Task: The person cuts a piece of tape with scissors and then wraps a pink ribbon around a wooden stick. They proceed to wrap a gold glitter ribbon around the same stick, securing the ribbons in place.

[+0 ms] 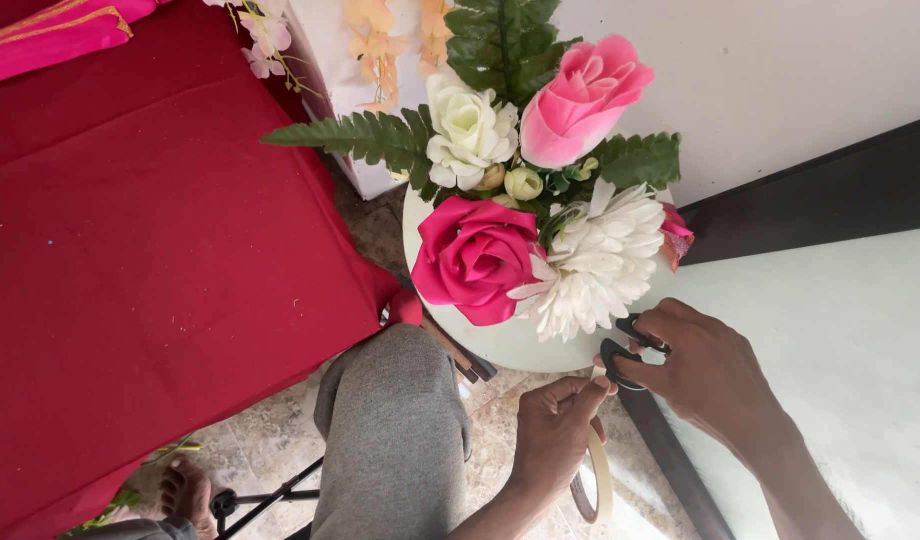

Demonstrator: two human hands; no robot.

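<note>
Scissors (630, 350) sit clenched in your right hand (705, 375) while left hand (555, 430) fingers pinch the tape roll (595, 475), holding its strip taut for the blades.

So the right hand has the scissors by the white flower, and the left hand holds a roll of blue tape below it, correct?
Not quite: the tape roll in the left hand is cream-coloured, not blue. The head view shows it. The rest stands: the right hand has the scissors by the white flower, with the left hand below it.
</note>
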